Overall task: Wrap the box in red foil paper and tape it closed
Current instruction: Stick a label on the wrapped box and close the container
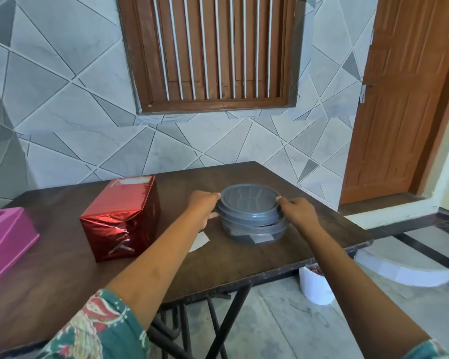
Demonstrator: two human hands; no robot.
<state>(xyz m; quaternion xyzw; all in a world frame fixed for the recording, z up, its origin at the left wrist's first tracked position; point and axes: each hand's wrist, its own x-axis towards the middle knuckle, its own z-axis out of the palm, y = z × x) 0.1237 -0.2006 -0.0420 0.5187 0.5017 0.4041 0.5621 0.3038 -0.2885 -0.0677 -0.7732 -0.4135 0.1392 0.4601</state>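
A box wrapped in shiny red foil paper [122,218] stands on the dark wooden table [244,260], left of centre, with tape strips on its front corner and top. To its right sits a round grey plastic container [252,221] with a grey lid [249,200] tilted on top. My left hand [204,208] grips the lid's left rim. On the opposite side my right hand [297,212] grips the right rim. Neither hand touches the red box.
A pink tape dispenser [5,239] sits at the table's left edge. A small white paper scrap [198,240] lies beside my left wrist. Below the table's right edge stands a white bucket [316,286]. A wooden door [405,94] is at right.
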